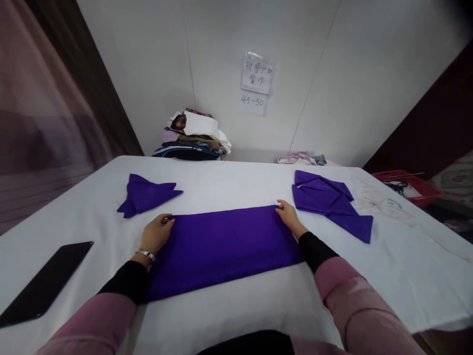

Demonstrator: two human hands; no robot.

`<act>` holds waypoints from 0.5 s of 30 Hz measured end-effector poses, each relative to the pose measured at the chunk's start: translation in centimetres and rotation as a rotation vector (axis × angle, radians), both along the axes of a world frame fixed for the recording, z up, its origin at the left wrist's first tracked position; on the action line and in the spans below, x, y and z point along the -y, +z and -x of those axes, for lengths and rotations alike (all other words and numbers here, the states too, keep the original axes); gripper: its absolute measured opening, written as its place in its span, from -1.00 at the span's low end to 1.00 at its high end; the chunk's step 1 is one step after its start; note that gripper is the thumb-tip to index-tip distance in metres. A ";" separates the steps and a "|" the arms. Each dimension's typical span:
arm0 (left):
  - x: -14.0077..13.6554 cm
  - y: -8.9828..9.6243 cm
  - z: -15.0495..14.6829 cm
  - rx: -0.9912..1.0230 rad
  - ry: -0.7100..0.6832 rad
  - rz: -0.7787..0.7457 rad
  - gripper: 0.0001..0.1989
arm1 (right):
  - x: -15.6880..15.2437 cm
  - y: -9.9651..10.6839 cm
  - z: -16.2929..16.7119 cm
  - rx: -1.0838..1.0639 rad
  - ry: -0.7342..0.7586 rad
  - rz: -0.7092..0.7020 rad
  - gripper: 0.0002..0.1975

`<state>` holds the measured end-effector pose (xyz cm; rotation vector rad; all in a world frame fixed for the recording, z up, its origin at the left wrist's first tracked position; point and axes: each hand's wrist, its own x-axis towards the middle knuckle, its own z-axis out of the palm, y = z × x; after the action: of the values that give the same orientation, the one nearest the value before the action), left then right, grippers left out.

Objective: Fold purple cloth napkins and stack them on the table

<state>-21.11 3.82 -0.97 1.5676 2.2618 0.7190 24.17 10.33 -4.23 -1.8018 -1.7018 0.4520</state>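
While spread flat at table (229,315) centre, purple cloth (225,246) pinned at both far corners: left hand (157,235) pinching 9 o'clock corner, right hand (290,217) pinching 3 o'clock corner, fingers closed on fabric. Folded purple napkin (146,195) at 10 o'clock, purple stack (330,202) at 2 o'clock, black tablet (46,281) at 8 o'clock, clothes pile (194,135) at 12.

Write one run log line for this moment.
left hand: far left corner of purple cloth | right hand: far right corner | cloth flat
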 end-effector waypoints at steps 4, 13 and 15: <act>-0.1 0.0 -0.1 0.008 0.021 0.011 -0.63 | -0.3 0.1 0.4 0.026 -0.043 0.009 -0.58; -0.5 -0.3 0.2 -0.124 -0.028 -0.053 -0.61 | -0.1 1.6 0.7 0.133 -0.039 0.036 -0.57; 0.2 -0.1 0.2 -0.159 -0.004 -0.106 -0.58 | 0.3 2.2 0.9 0.152 -0.031 0.019 -0.55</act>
<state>-21.33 3.65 -1.04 1.7342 2.3663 0.7485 23.29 9.98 -2.00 -1.9155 -1.7735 0.3259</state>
